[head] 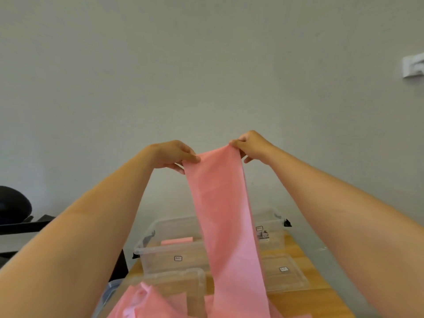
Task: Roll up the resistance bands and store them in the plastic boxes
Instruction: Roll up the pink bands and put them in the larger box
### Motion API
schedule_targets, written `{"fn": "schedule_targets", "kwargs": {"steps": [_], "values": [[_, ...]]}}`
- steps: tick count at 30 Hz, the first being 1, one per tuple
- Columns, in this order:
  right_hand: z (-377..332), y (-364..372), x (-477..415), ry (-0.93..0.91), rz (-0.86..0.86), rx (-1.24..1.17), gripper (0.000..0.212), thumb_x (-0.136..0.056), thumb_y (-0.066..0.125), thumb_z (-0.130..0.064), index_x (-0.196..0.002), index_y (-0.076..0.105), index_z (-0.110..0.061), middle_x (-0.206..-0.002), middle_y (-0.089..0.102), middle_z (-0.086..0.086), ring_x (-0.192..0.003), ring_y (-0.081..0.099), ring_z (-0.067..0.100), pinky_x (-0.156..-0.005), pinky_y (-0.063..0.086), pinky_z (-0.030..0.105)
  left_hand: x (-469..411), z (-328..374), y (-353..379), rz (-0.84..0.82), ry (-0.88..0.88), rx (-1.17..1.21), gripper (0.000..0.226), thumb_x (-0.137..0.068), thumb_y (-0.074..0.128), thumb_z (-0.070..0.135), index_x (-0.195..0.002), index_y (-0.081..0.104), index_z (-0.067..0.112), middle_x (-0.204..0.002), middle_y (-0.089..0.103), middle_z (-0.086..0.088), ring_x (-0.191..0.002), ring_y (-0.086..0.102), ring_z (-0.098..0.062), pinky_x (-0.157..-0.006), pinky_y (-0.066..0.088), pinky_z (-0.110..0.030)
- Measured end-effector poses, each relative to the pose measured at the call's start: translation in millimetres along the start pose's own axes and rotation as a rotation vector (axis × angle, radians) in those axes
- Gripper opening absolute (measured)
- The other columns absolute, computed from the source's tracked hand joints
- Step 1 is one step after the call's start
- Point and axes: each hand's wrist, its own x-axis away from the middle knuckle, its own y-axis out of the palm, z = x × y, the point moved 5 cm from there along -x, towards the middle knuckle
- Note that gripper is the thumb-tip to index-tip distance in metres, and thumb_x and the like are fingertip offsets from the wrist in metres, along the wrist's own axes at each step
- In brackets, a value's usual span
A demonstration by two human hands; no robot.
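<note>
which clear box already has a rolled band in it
The far left clear box, the one with the rolled pink band lying inside. The near left box holds only loose, unrolled bands, and no band shows in the right-hand boxes.

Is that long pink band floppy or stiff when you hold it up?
Probably floppy: the pink band hangs limp from the left hand and right hand pinching its top corners. Likely light, since a pinch alone holds it.

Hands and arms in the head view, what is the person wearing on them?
Nothing shows: the left hand and right hand are ungloved, no rings visible; the left forearm and right forearm are bare, no sleeves, watch or bracelet.
</note>
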Motion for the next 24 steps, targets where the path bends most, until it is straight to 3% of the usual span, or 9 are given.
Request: {"fn": "schedule_targets", "kwargs": {"steps": [3, 5, 6, 9, 13, 17, 19, 21, 24], "values": [[-6.2, -3.9, -6.9, -0.054, 0.067, -0.048, 0.026, -0.094, 0.056, -0.019, -0.078, 0.063, 0.0, -0.071, 0.057, 0.01, -0.064, 0.059, 0.021, -0.064, 0.057, 0.034, -2.9, 10.6, -14.2, 0.258, 0.102, -0.028, 0.013, -0.085, 0.07, 0.009, -0.074, 0.062, 0.009, -0.078, 0.062, -0.005, -0.075, 0.06, -0.016, -0.067, 0.054, -0.022], [-8.8, -7.2, -10.5, -0.093, 0.14, -0.097, 0.022, -0.091, 0.059, -0.018, -0.074, 0.062, -0.004, -0.071, 0.056, 0.01, -0.068, 0.059, 0.022, -0.075, 0.056, 0.041, -2.1, 17.3, -23.1, 0.442, 0.202, 0.03, 0.02, -0.08, 0.075, 0.004, -0.068, 0.06, 0.011, -0.076, 0.064, -0.007, -0.073, 0.058, -0.017, -0.07, 0.051, -0.026], [-8.7, -6.4, -9.1, -0.087, 0.125, -0.135, 0.02, -0.091, 0.061, -0.018, -0.076, 0.064, -0.004, -0.072, 0.058, 0.009, -0.071, 0.06, 0.022, -0.078, 0.056, 0.041, -1.4, 17.5, -23.0, 0.447, 0.215, 0.057, 0.021, -0.079, 0.075, 0.004, -0.067, 0.059, 0.011, -0.078, 0.064, -0.009, -0.075, 0.059, -0.018, -0.075, 0.05, -0.029], [3.2, 4.1, 6.0, -0.007, -0.071, -0.165, 0.014, -0.09, 0.065, -0.018, -0.08, 0.068, -0.009, -0.076, 0.062, 0.004, -0.071, 0.06, 0.017, -0.078, 0.054, 0.03, 3.1, 4.7, -3.6, 0.217, 0.136, 0.089, 0.022, -0.08, 0.074, 0.002, -0.068, 0.058, 0.011, -0.075, 0.062, -0.006, -0.074, 0.061, -0.017, -0.078, 0.054, -0.027], [42.6, 32.3, 36.7, 0.168, -0.383, -0.277, 0.003, -0.09, 0.063, -0.009, -0.09, 0.066, -0.008, -0.089, 0.066, 0.009, -0.078, 0.065, 0.019, -0.079, 0.057, 0.026, 11.8, -31.0, 41.8, -0.09, -0.026, 0.114, 0.023, -0.084, 0.068, -0.001, -0.07, 0.057, 0.014, -0.063, 0.059, 0.001, -0.063, 0.058, -0.011, -0.067, 0.053, -0.018], [82.3, 73.1, 80.5, 0.382, -0.783, -0.248, 0.007, -0.092, 0.057, -0.004, -0.091, 0.063, -0.007, -0.084, 0.07, 0.008, -0.075, 0.069, 0.018, -0.078, 0.057, 0.028, 16.5, -77.2, 97.4, -0.397, -0.213, 0.156, 0.02, -0.086, 0.065, -0.001, -0.079, 0.06, 0.017, -0.078, 0.066, -0.002, -0.07, 0.063, -0.009, -0.068, 0.051, -0.018], [99.4, 92.7, 103.6, 0.47, -0.935, -0.197, 0.009, -0.094, 0.056, -0.009, -0.094, 0.064, -0.008, -0.085, 0.074, 0.006, -0.076, 0.072, 0.016, -0.078, 0.057, 0.027, 18.3, -97.8, 127.0, -0.514, -0.277, 0.213, 0.018, -0.09, 0.059, -0.002, -0.083, 0.063, 0.014, -0.092, 0.071, -0.009, -0.08, 0.069, -0.014, -0.075, 0.054, -0.023], [119.7, 113.0, 118.5, 0.534, -0.978, -0.168, 0.013, -0.095, 0.056, -0.017, -0.097, 0.064, -0.007, -0.091, 0.073, 0.008, -0.078, 0.073, 0.017, -0.081, 0.056, 0.026, 18.4, -116.9, 155.3, -0.561, -0.312, 0.239, 0.013, -0.091, 0.058, 0.001, -0.088, 0.065, 0.011, -0.098, 0.072, -0.011, -0.086, 0.071, -0.019, -0.08, 0.055, -0.027], [150.9, 139.9, 126.3, 0.535, -0.883, -0.077, 0.013, -0.095, 0.057, -0.014, -0.1, 0.065, -0.006, -0.092, 0.072, 0.009, -0.077, 0.072, 0.016, -0.077, 0.056, 0.024, 12.3, -150.5, 187.3, -0.469, -0.338, 0.175, 0.012, -0.091, 0.06, 0.003, -0.089, 0.068, 0.011, -0.097, 0.073, -0.007, -0.089, 0.071, -0.02, -0.077, 0.056, -0.026]]}}
